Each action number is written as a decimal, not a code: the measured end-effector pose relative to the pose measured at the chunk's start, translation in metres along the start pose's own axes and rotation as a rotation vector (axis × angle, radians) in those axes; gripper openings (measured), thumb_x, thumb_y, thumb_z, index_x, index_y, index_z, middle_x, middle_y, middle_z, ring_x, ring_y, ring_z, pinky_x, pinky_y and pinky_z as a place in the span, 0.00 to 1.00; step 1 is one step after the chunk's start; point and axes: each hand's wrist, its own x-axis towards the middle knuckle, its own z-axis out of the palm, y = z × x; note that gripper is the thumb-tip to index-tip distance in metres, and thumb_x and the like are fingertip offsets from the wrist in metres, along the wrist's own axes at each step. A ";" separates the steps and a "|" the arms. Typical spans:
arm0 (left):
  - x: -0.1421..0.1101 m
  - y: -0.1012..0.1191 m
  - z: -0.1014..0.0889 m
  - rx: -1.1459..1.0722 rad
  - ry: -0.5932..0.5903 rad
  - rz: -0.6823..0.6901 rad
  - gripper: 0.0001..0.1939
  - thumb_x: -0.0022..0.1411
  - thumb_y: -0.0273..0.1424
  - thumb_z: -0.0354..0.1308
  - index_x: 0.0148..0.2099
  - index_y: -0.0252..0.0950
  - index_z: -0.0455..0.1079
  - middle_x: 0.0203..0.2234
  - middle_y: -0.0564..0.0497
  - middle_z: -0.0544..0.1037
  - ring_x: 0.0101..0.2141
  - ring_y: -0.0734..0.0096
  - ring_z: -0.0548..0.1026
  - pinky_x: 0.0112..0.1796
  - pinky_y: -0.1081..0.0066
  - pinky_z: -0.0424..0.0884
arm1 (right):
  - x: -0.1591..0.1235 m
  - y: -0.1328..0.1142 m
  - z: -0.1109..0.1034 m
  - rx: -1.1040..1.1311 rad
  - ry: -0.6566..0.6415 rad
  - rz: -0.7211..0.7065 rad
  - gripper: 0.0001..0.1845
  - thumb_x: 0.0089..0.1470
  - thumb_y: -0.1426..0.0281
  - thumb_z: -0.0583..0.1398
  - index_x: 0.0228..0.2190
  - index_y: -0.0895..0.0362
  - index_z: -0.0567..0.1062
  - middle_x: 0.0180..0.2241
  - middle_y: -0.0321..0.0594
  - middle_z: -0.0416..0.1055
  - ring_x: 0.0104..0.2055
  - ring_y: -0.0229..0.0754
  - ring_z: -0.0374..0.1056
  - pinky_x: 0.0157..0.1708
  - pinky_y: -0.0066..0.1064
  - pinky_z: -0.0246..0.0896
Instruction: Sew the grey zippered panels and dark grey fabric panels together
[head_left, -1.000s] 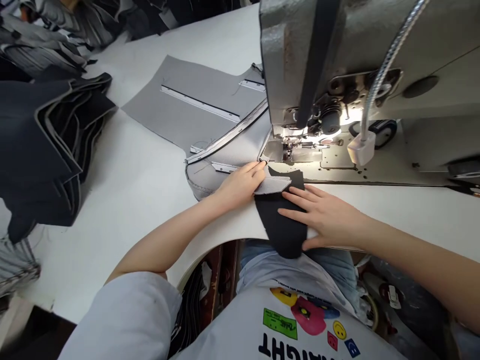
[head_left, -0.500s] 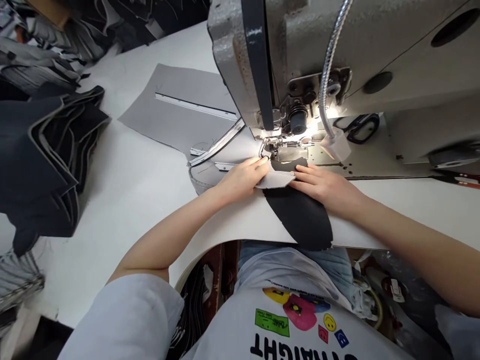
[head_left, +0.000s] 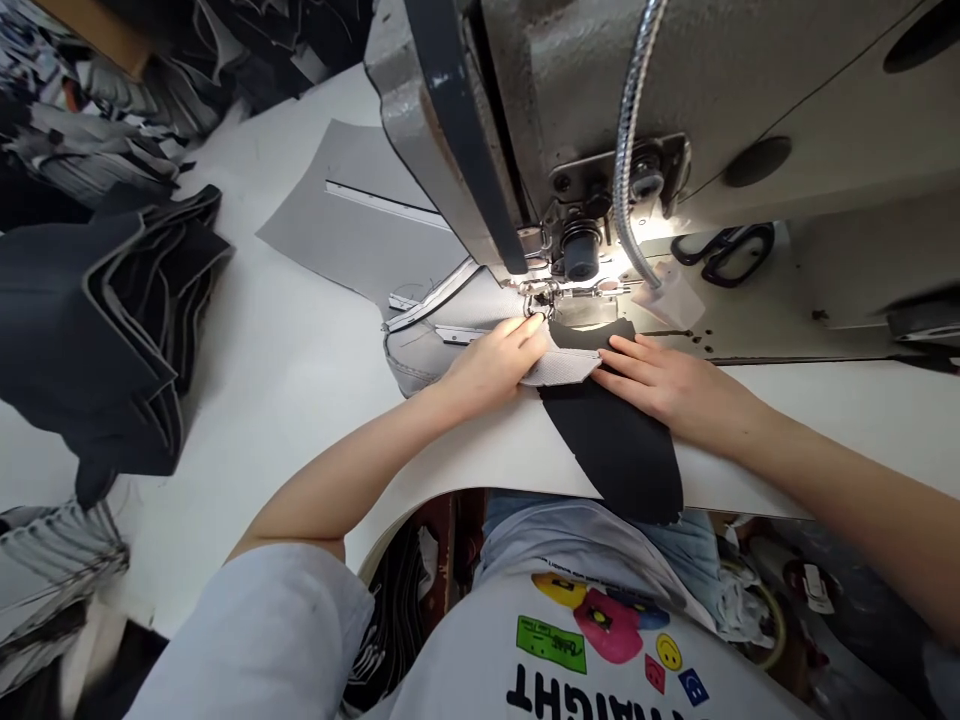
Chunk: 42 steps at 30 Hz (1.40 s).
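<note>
My left hand [head_left: 501, 362] is closed on a grey fabric piece [head_left: 562, 366], its fingertips just in front of the sewing machine's presser foot [head_left: 541, 300]. The grey piece carries white strips and spreads left across the table behind the machine head. My right hand [head_left: 679, 390] lies flat with fingers stretched out, resting on a black fabric piece [head_left: 619, 440]. Its fingertips reach the right tip of the grey piece. The black piece runs from beside the presser foot down over the table's front edge. My left thumb is mostly hidden.
Black-handled scissors [head_left: 731, 252] lie on the machine bed at right. A flexible metal lamp neck [head_left: 630, 150] hangs before the machine head [head_left: 555, 90]. A stack of dark fabric pieces [head_left: 90, 320] stands on the white table [head_left: 277, 370] at left, with more fabric piled behind.
The whole view has shifted slightly. Both hands keep nearly the same places at the presser foot and on the fabric; no grip change is visible.
</note>
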 end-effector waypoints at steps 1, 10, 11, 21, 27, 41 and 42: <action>0.001 0.000 -0.001 0.001 -0.001 0.005 0.28 0.51 0.11 0.50 0.54 0.30 0.66 0.66 0.35 0.62 0.63 0.49 0.64 0.56 0.56 0.73 | -0.001 0.002 0.000 0.027 -0.009 0.005 0.24 0.63 0.83 0.48 0.54 0.63 0.74 0.57 0.56 0.72 0.64 0.54 0.63 0.59 0.52 0.66; -0.001 0.000 -0.010 -0.018 -0.025 0.027 0.27 0.54 0.10 0.48 0.55 0.30 0.66 0.64 0.35 0.64 0.62 0.53 0.66 0.54 0.59 0.74 | -0.009 0.033 -0.008 0.142 -0.143 -0.011 0.25 0.67 0.79 0.45 0.58 0.56 0.72 0.62 0.47 0.67 0.67 0.51 0.58 0.63 0.54 0.60; -0.001 0.001 -0.010 -0.017 -0.022 0.021 0.28 0.53 0.10 0.47 0.55 0.30 0.66 0.65 0.36 0.64 0.62 0.53 0.66 0.54 0.60 0.74 | -0.009 0.034 -0.010 0.139 -0.164 -0.004 0.25 0.67 0.79 0.45 0.57 0.57 0.72 0.62 0.48 0.67 0.67 0.52 0.58 0.63 0.55 0.59; 0.006 0.003 -0.008 -0.043 -0.003 0.015 0.27 0.52 0.11 0.49 0.54 0.31 0.66 0.64 0.37 0.65 0.60 0.54 0.68 0.53 0.60 0.75 | -0.007 0.028 -0.011 0.050 -0.157 -0.033 0.24 0.66 0.80 0.46 0.56 0.59 0.72 0.61 0.48 0.68 0.65 0.54 0.62 0.62 0.57 0.61; 0.008 0.003 -0.007 -0.045 0.012 0.016 0.27 0.52 0.12 0.49 0.54 0.31 0.66 0.62 0.37 0.66 0.59 0.55 0.68 0.54 0.60 0.74 | -0.006 0.023 -0.014 0.067 -0.162 -0.003 0.24 0.65 0.82 0.47 0.55 0.60 0.74 0.60 0.51 0.69 0.65 0.53 0.61 0.63 0.53 0.62; 0.012 0.009 -0.010 0.022 -0.015 -0.023 0.26 0.53 0.13 0.50 0.53 0.31 0.67 0.61 0.37 0.67 0.57 0.52 0.68 0.43 0.64 0.78 | -0.008 0.019 -0.011 0.108 -0.091 0.080 0.22 0.67 0.79 0.48 0.54 0.58 0.74 0.59 0.49 0.71 0.65 0.52 0.62 0.60 0.49 0.64; 0.012 0.009 -0.010 0.033 -0.012 -0.024 0.26 0.53 0.13 0.50 0.53 0.31 0.67 0.61 0.38 0.67 0.57 0.53 0.68 0.42 0.65 0.78 | -0.008 0.018 -0.011 0.108 -0.081 0.077 0.22 0.66 0.79 0.48 0.54 0.58 0.74 0.58 0.49 0.71 0.65 0.52 0.62 0.60 0.48 0.65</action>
